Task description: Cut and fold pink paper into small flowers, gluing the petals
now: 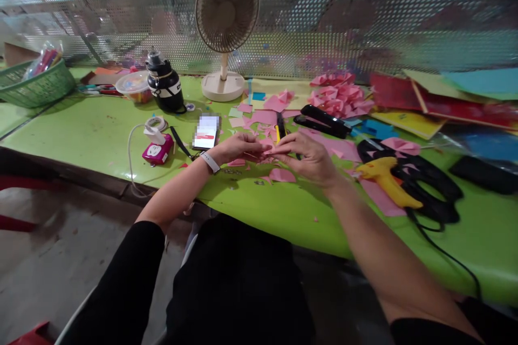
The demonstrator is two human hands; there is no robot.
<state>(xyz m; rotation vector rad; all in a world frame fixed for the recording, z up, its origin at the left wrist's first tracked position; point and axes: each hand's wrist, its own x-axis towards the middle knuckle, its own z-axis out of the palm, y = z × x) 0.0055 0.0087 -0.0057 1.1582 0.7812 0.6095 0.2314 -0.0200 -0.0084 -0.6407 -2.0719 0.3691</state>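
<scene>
Head view shows left hand (242, 147) and right hand (309, 158) pinching pink paper (268, 152), likely light, easily creased, best held by edges.

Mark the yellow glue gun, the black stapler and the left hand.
Yellow glue gun (383, 173): head view, on its yellow body.
Black stapler (326, 121): head view, mid-length on its body.
Left hand (240, 147): head view, middle of the hand.
</scene>
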